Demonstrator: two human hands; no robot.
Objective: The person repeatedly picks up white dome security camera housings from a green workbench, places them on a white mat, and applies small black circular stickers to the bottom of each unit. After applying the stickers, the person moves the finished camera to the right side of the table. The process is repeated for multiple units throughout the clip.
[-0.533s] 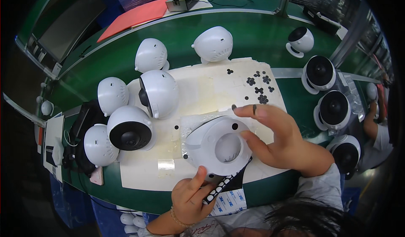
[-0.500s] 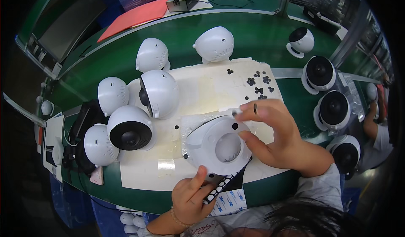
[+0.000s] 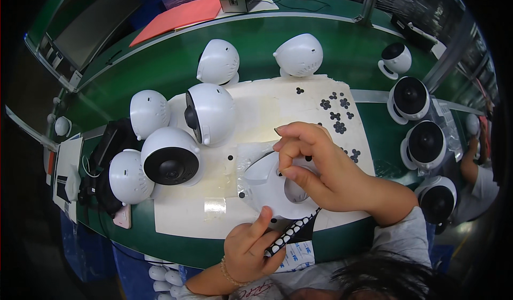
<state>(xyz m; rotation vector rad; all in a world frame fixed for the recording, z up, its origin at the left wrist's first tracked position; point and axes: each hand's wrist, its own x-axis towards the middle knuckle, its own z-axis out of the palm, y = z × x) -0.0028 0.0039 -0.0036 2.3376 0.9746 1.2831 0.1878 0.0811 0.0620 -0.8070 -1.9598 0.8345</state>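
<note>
A white dome-shaped camera housing (image 3: 267, 185) lies on the white mat (image 3: 256, 113) at the near edge of the green bench. My right hand (image 3: 320, 166) rests over the housing's top, thumb and forefinger pinched together on its upper side; whether a small black dot sits between them is hidden. My left hand (image 3: 251, 249) holds a black strip of small white round stickers (image 3: 291, 233) against the housing's lower edge, forefinger touching the shell.
Several white dome cameras (image 3: 171, 161) stand left and behind on the mat and green bench (image 3: 171, 65). More cameras with black lenses (image 3: 425, 142) line the right side. Loose black dots (image 3: 336, 118) lie on the mat. Another person's arm (image 3: 475, 166) shows at far right.
My right hand's fingers have curled inward from a spread pose into a pinch over the housing. The left hand and strip have stayed put.
</note>
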